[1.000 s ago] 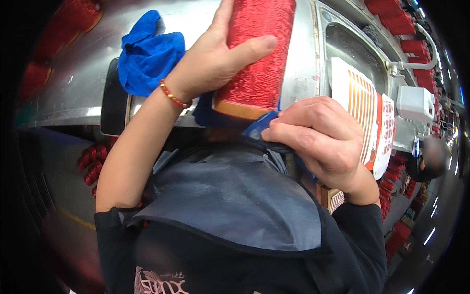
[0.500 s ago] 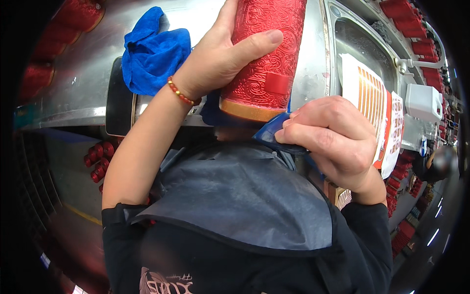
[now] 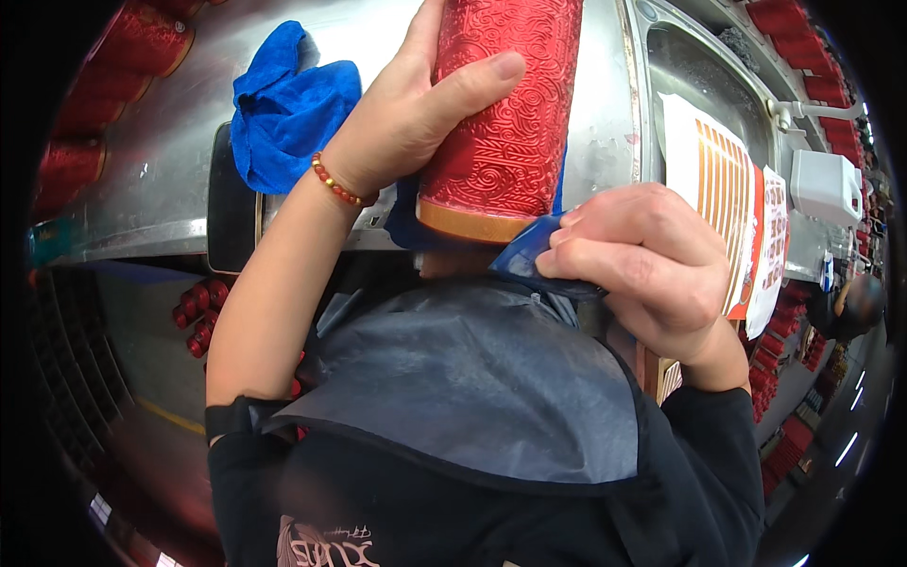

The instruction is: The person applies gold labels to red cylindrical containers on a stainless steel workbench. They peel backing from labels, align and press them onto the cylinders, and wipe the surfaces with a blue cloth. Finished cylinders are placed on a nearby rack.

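My left hand (image 3: pixel 425 109) is closed around a red embossed cylinder (image 3: pixel 510 123), thumb across its top side. The cylinder lies tilted, its gold-coloured rim (image 3: pixel 468 221) toward me at the table's front edge. A dark blue pad (image 3: pixel 406 213) shows beneath it. Between the thumb and fingers of my right hand (image 3: pixel 657 265) is pinched a dark blue pointed piece (image 3: pixel 529 255), touching the right end of the gold rim. Whether that piece is cloth or plastic I cannot tell. The cylinder's far end is cut off by the picture's upper edge.
A bright blue cloth (image 3: pixel 293 113) lies left of my left wrist, partly over a dark phone-like slab (image 3: pixel 231 213). To the right are a metal sink (image 3: pixel 699 71), printed sheets (image 3: pixel 718 189) and a white jug (image 3: pixel 826 186). More red cylinders (image 3: pixel 142 42) stand at the far left.
The cylinder has turned in my left hand: a plain red square patch on its side is out of sight now. My right hand keeps its pinch at the rim.
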### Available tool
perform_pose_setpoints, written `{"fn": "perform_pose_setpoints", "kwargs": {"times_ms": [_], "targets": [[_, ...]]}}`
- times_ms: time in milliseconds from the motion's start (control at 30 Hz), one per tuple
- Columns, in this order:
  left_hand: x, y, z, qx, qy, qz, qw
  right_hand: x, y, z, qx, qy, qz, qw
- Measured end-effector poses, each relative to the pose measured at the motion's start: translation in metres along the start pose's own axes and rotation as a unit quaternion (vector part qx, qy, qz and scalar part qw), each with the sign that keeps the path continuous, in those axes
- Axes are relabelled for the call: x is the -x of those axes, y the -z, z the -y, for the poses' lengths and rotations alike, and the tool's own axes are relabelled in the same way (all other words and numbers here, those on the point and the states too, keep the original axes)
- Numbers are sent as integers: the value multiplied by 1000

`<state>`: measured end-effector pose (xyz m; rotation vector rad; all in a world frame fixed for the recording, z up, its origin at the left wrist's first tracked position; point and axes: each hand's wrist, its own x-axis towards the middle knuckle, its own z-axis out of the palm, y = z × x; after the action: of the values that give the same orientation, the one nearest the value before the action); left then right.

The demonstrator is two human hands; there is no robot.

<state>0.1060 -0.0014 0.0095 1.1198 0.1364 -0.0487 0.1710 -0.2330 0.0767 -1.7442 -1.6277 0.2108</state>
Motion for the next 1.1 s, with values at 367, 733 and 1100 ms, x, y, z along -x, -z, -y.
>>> {"fn": "perform_pose_setpoints", "kwargs": {"times_ms": [367, 733, 1100], "targets": [[-1, -27, -20, -342, -182, -56, 920, 5, 0, -6, -22, -17, -9, 1000], [-2, -42, -14, -585, -314, -131, 736, 3, -4, -2, -4, -1, -24, 1000], [4, -26, -22, -201, -47, -48, 977, 9, -8, -8, -14, 6, -48, 999]]}}
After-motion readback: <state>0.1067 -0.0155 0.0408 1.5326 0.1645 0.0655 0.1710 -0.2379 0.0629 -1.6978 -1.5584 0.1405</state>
